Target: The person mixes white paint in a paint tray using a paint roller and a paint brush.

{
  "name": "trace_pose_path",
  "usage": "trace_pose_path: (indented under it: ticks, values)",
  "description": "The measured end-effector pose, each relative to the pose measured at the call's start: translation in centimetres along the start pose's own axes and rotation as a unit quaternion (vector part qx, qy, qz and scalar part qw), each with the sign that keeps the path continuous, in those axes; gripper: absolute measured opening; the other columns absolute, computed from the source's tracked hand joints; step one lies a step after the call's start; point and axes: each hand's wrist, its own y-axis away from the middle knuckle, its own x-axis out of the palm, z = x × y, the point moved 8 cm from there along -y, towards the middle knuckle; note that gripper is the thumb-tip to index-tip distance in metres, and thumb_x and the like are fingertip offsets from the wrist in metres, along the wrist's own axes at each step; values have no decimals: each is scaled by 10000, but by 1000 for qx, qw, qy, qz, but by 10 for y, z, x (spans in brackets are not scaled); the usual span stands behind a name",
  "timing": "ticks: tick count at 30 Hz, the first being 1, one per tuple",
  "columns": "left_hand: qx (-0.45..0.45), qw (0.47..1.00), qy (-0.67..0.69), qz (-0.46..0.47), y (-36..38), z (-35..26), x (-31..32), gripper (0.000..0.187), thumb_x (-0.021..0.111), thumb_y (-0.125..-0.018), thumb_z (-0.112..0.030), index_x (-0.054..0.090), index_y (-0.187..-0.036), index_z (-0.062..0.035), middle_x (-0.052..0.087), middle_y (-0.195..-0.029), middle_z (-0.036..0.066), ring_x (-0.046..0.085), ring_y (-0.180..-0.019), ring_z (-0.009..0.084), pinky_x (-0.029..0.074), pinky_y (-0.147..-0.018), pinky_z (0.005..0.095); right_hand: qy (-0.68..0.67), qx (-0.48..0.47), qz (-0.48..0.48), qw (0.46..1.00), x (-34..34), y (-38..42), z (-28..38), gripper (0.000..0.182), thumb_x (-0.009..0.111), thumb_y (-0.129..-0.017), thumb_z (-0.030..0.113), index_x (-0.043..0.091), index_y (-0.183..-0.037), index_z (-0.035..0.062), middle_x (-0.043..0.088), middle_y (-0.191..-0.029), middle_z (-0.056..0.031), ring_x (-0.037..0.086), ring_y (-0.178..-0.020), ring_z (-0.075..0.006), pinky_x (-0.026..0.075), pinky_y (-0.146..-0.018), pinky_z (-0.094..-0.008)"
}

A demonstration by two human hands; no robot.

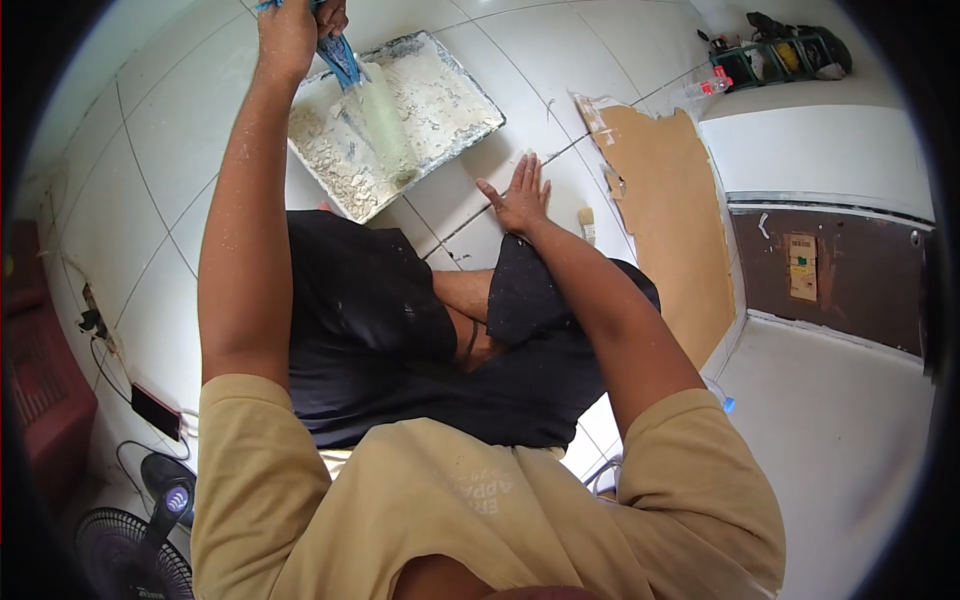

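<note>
At the top edge my left hand (pixel 290 42), partly cut off by the frame, is closed around the blue handle (pixel 340 62) of a tool. The tool's long pale green head (pixel 385 128) lies across a shallow rectangular tray (pixel 483 142), on a whitish, crumbly paste (pixel 350 180). My right hand (pixel 520 200) rests on the white floor tiles right of the tray, palm down with its fingers spread, holding nothing. A small brush (pixel 587 224) lies on the floor just right of it.
Brown cardboard (pixel 672 200) runs along the right. A plastic bottle (pixel 708 86) and a green crate (pixel 790 58) are at the upper right. A phone (pixel 157 411), cables, a black fan (pixel 130 560) and a dark red object (pixel 40 370) stand or lie at the left.
</note>
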Motion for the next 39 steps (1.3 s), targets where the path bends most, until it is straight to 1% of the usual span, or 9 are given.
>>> trace_pose_path:
  ticks: [12,16,18,20,22,28,33,36,39]
  values:
    - [12,1000,14,4,0,2,0,283,534,-1037,-399,499,-903,-152,362,-648,-40,371,-524,105,338,-499,290,-43,-198,-126,971,-6,8,94,1163,340,-927,829,171,-1581,-117,131,-1681,-273,50,-1585,-363,15,-1275,-519]
    - [-47,965,244,81,-36,62,-42,282,532,-1035,-397,499,-892,-156,366,-621,-40,367,-497,105,342,-492,292,-168,38,-247,954,-26,-44,-28,1034,273,-998,750,222,-1574,-107,186,-1676,-252,110,-1582,-343,41,-1281,-493]
    - [-19,989,139,40,-12,20,-9,283,533,-1034,-396,498,-887,-157,362,-611,-38,365,-493,105,342,-492,292,-172,200,-271,926,-23,-48,-94,1006,252,-1013,731,224,-1577,-102,219,-1669,-246,135,-1579,-339,63,-1284,-472]
    - [6,999,33,-2,-11,18,-13,284,533,-1033,-394,496,-881,-157,358,-600,-36,364,-489,105,342,-492,292,-138,209,-260,933,-16,-39,-101,1002,250,-1015,726,224,-1575,-104,213,-1672,-244,139,-1579,-335,73,-1285,-459]
    - [-43,975,210,58,-34,49,-22,291,530,-1033,-400,498,-875,-157,355,-589,-35,362,-485,107,344,-493,295,-110,216,-254,936,-17,-45,-97,998,248,-1018,721,224,-1574,-107,207,-1675,-242,142,-1579,-330,84,-1286,-446]
    - [0,999,41,28,-8,10,12,258,536,-1029,-391,512,-926,-156,388,-633,-35,383,-499,109,349,-492,292,-58,-171,-204,962,-34,-20,21,1012,310,-1005,723,220,-1574,-110,173,-1686,-240,125,-1585,-315,86,-1287,-434]
    - [-53,962,256,78,-51,78,-44,242,551,-1026,-375,516,-937,-153,382,-640,-38,380,-500,106,341,-490,288,14,-289,-82,954,-5,-12,85,1003,382,-998,700,399,-1429,-206,211,-1622,-356,206,-1514,-478,138,-1271,-489]
    - [-60,954,279,87,-50,75,-49,239,558,-1025,-367,515,-929,-152,371,-623,-36,374,-491,109,336,-485,291,-66,-344,-179,919,-25,4,101,1000,377,-998,695,408,-1418,-212,291,-1581,-369,273,-1478,-482,178,-1258,-504]
    - [-66,944,302,117,-48,71,-43,252,559,-1025,-363,507,-897,-152,364,-607,-32,361,-480,113,330,-483,296,-27,-408,-96,907,-13,19,107,983,369,-1001,687,338,-1482,-170,344,-1551,-365,292,-1472,-473,187,-1253,-505]
